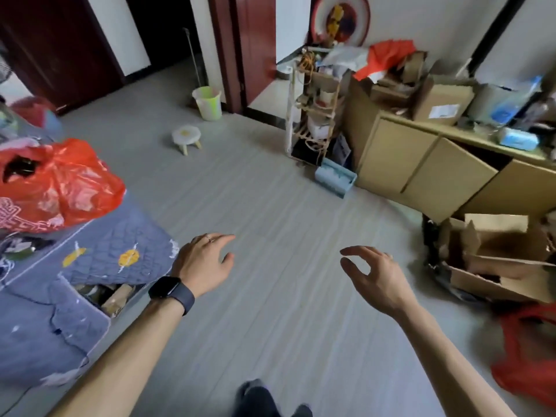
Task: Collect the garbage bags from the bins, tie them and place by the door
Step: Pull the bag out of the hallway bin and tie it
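Head view: grey plank floor (270, 206) fills the middle of the room. A tan cabinet (421, 164) runs along the right wall, its top piled with boxes and clutter. A blue quilted cover (90, 266) drapes a bulky item at near left. A torn cardboard box (496, 260) sits open on the floor at near right. One red plastic bag (60, 188) rests on the quilted cover at left, mouth loose; a second red bag (526, 365) lies on the floor at near right, just nearer than the box (blurred, contents not legible). A pale bin (207, 103), green inside, stands far off beside the dark red door frame (225, 52). Left hand (204, 263) and right hand (376, 278) hover apart over bare floor, fingers loosely spread, holding nothing. A small stool (186, 136) stands near the bin. A dark watch (171, 291) is on the left wrist.
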The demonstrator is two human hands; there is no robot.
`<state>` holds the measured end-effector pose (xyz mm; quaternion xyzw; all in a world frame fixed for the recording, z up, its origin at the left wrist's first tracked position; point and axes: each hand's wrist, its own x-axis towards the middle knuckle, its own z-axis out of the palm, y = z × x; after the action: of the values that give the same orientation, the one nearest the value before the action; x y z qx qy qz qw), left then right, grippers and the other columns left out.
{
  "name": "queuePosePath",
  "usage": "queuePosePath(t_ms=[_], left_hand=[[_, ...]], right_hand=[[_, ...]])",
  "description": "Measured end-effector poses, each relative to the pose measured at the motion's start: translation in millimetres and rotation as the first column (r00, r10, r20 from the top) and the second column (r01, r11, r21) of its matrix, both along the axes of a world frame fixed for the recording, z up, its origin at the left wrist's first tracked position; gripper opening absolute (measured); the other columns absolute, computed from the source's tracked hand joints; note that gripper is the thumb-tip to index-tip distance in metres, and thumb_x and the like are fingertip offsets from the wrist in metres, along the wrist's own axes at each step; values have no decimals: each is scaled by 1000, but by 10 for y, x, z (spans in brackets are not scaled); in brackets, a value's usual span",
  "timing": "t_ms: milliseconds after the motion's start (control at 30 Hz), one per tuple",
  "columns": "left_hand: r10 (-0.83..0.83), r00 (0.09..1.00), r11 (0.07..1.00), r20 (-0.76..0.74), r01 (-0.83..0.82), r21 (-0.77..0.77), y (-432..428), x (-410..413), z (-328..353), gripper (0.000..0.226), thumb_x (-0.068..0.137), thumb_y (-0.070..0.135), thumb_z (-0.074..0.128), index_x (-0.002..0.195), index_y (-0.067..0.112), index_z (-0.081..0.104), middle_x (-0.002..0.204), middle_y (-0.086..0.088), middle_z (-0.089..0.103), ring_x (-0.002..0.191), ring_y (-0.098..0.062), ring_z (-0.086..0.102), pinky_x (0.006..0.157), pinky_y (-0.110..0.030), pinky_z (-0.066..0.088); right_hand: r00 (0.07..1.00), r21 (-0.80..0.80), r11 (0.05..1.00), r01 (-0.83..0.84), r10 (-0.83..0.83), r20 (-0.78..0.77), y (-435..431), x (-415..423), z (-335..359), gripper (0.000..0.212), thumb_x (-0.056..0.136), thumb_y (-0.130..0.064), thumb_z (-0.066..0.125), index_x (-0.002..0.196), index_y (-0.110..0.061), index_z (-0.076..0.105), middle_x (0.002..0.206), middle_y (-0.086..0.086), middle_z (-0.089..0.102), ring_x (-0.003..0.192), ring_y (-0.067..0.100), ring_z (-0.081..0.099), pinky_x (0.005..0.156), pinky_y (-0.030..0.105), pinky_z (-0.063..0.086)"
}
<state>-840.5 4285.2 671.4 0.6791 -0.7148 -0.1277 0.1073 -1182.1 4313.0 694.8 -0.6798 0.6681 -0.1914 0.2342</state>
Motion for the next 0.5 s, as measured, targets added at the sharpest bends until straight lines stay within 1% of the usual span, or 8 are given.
queuePosePath(t_ms=[67,133,267,400,500], left_hand=[[66,998,998,1,-66,17,-307,133,-83,44,89,31,58,133,27,59,137,0,59,125,-26,54,102,-37,45],[81,996,996,23,-82,40,-546,250,-161,44,90,30,60,135,29,58,138,0,58,126,-25,53,102,-36,45],[153,987,982,43,-156,107,-1329,583,-371,45,92,34,57,137,32,54,141,0,55,128,-25,52,101,-36,45],[163,986,970,34,-166,175,-2207,931,-468,46,93,36,54,138,32,53,143,3,54,128,-25,52,101,-37,46],[181,982,959,44,-186,211,-2803,1183,-456,46,93,37,53,139,32,52,143,2,53,128,-25,52,101,-38,45]], right_hand=[[998,6,998,-70,70,-6,-532,106,-45,25,95,-40,59,118,-34,68,129,-8,65,121,24,54,90,26,36],[992,1,992,-123,123,-10,-878,216,-61,25,95,-39,59,118,-33,68,129,-6,65,121,23,55,92,25,36],[982,35,982,-186,186,1,-1824,514,-144,27,96,-39,59,120,-33,67,130,-7,65,122,22,54,96,27,39],[975,99,970,-221,224,-16,-2862,925,-164,27,96,-38,58,122,-32,66,131,-4,64,123,23,55,97,28,41],[964,132,955,-265,267,2,-3538,1216,-155,27,97,-38,58,121,-32,66,131,-4,64,122,22,56,101,31,43]])
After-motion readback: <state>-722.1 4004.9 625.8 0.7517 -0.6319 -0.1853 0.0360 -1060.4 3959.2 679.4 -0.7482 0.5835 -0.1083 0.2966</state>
